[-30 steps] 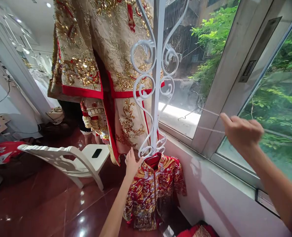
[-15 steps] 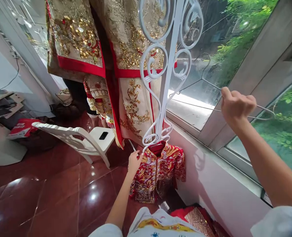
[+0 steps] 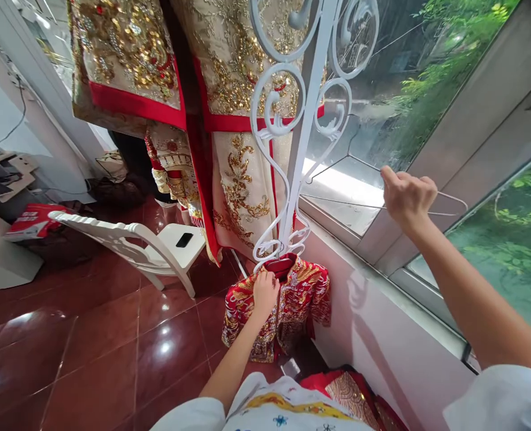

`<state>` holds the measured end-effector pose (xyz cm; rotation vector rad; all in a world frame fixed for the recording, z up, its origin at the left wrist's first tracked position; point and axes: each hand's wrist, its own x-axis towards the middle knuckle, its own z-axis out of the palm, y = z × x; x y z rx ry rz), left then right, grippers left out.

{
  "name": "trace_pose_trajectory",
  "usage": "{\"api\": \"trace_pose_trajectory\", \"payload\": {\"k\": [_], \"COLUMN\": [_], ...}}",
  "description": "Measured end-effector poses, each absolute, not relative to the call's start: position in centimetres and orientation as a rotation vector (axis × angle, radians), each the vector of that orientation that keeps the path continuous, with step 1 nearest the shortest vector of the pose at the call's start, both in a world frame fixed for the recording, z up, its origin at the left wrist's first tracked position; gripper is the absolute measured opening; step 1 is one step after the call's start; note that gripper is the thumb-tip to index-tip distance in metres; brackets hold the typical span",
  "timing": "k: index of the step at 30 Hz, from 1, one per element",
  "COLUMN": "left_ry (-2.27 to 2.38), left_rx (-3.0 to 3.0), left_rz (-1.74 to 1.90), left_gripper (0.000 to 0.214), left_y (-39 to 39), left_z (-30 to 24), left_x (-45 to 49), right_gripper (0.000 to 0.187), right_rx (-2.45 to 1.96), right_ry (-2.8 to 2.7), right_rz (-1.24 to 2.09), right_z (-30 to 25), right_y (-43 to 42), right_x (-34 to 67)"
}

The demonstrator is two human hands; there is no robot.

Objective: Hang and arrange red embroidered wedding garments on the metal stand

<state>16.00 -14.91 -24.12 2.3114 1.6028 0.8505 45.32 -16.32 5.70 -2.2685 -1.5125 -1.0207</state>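
My right hand (image 3: 409, 196) is raised before the window, its fingers closed round a thin wire clothes hanger (image 3: 364, 160). The hanger's hook points up and left, and nothing hangs on it. Low in the middle, a red jacket (image 3: 297, 293) with gold and silver embroidery hangs at the foot of the white scrolled stand. At the jacket's collar is my left hand (image 3: 266, 291), fingers curled over the neck edge. The fingertips are partly hidden behind the collar.
A scrolled white metal stand (image 3: 287, 206) rises in front of me. Cream and gold robes (image 3: 242, 203) with red trim hang behind it. On the left, a white chair (image 3: 126, 242) bears a black phone (image 3: 184, 240). The window frame (image 3: 382, 239) and wall border the right.
My left hand has moved right, from the jacket's shoulder to its collar. My right hand with the hanger has shifted left and slightly down. The view has turned a little.
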Motion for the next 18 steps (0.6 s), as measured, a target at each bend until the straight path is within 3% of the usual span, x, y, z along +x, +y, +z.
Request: {"api": "trace_pose_trajectory", "payload": {"k": [5, 10, 12, 14, 18], "left_ry": [1.62, 1.737, 1.881, 1.857, 1.721], "left_rx": [2.325, 2.29, 2.196, 2.142, 2.137], "left_rz": [0.592, 1.017, 0.95, 0.66, 0.39], "left_gripper": [0.045, 0.04, 0.046, 0.043, 0.038], "left_y": [-16.7, -14.7, -13.1, -11.7, -10.8], "left_z": [-26.6, -25.6, -25.2, -25.2, -25.9], "left_x": [17.7, 13.3, 10.3, 7.8, 6.1], "right_gripper": [0.048, 0.043, 0.042, 0.032, 0.045], "right_rx": [-2.284, -2.002, -1.925, -1.853, -2.014], "right_ry": [-1.623, -1.604, -1.924, -2.19, -2.131], "right_rz": [-0.887, -0.986, -0.646, -0.444, 0.034], "right_z": [5.1, 0.2, -4.6, -10.4, -19.8], "right_y": [-14.9, -17.3, -18.1, -18.0, -16.0], "right_x": [44.8, 43.4, 41.9, 40.2, 37.4]}}
